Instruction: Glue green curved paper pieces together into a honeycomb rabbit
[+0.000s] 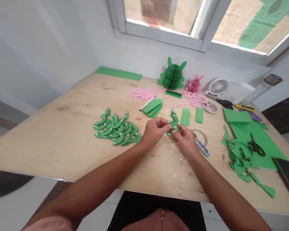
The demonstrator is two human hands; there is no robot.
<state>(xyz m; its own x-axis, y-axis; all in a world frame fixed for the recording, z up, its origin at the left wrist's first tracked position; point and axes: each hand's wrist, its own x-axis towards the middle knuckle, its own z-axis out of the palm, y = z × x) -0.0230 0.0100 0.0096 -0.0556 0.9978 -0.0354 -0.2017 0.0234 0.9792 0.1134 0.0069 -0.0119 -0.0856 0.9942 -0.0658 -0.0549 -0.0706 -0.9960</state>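
Both my hands meet over the middle of the table, fingers pinched around a curved green paper piece (174,118) with small white tape bits on it. My left hand (156,130) grips its left side, and my right hand (186,136) its lower right. Part of the paper is hidden behind my fingers. To the left lies a pile of similar curved green paper pieces (118,130), many with white strips. Close to my right hand are a light blue cutter (202,146) and a roll of tape (202,133). Tiny white scraps (175,175) are scattered below my hands.
Pink paper cutouts (143,94), green paper strips (153,108) and a marker (148,103) lie farther back. Behind them stand a green honeycomb paper figure (173,77), a pink one (194,85) and a small fan (218,86). Scissors (256,146), green scraps (240,157) and a phone (286,175) are at right.
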